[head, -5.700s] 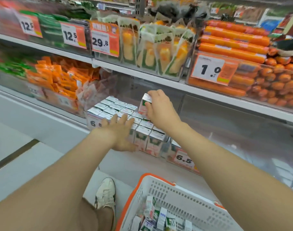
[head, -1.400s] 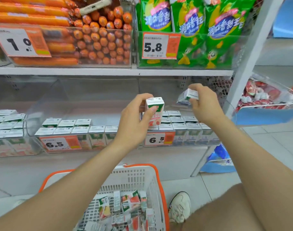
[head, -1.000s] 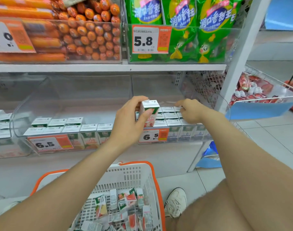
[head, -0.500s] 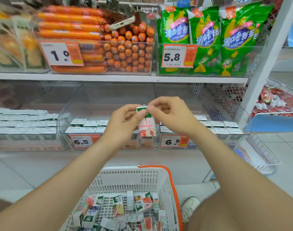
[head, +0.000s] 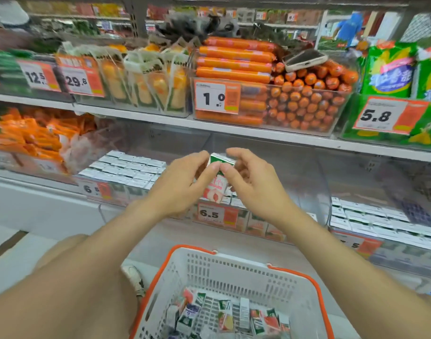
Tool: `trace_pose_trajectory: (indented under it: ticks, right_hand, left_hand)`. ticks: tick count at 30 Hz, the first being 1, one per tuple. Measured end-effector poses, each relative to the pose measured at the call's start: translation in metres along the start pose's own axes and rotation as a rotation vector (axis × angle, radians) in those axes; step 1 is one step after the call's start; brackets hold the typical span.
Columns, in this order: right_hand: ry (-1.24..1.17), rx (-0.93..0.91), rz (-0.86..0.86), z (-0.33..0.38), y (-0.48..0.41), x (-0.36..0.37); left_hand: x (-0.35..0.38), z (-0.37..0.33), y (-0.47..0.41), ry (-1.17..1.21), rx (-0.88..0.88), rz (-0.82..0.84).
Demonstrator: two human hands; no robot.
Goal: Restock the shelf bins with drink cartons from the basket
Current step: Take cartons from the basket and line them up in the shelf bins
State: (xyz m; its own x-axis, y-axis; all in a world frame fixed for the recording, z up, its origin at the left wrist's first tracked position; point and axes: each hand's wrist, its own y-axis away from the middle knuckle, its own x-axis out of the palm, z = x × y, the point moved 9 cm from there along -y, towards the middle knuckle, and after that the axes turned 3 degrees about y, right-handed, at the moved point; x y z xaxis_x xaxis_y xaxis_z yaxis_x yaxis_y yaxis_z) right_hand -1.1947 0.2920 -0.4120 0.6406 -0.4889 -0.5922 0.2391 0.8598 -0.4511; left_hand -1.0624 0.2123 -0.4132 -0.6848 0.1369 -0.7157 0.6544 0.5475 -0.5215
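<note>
- Carton (head: 218,178): I see it upright, in mid-air before the middle bin (head: 317,192), apparently being squared for placing.
- Left hand (head: 182,184): fingers curled, pinching its left side.
- Right hand (head: 252,183): thumb and forefinger pinch its top.
- Basket (head: 234,256): directly below, within easy reach.

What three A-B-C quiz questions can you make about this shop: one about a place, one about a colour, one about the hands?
1. Where does the phone lie? A on the sausages; B on the floor; C in a pocket.
2. What colour is the rim of the basket? A blue; B orange; C green.
3. How is the raised carton held? A by both hands; B by one hand; C by none.
Answers: 1 A, it rests atop the sausages. 2 B, orange edges the white walls. 3 A, the left hand and the right hand each pinch its top.
</note>
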Motion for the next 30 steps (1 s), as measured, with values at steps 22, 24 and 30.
trace_pose_trajectory:
  ticks: [22, 24, 30]
  right_hand:
    - [0.831, 0.079, 0.524, -0.009, -0.163, 0.217]
    - [0.870, 0.057, 0.613, -0.011, -0.160, 0.228]
    - [0.884, -0.064, 0.615, 0.002, -0.138, 0.224]
  left_hand:
    - [0.006, 0.190, 0.056, -0.398, -0.489, 0.607]
    - [0.008, 0.187, 0.056, -0.405, -0.488, 0.607]
    - [-0.012, 0.159, 0.049, -0.455, -0.443, 0.458]
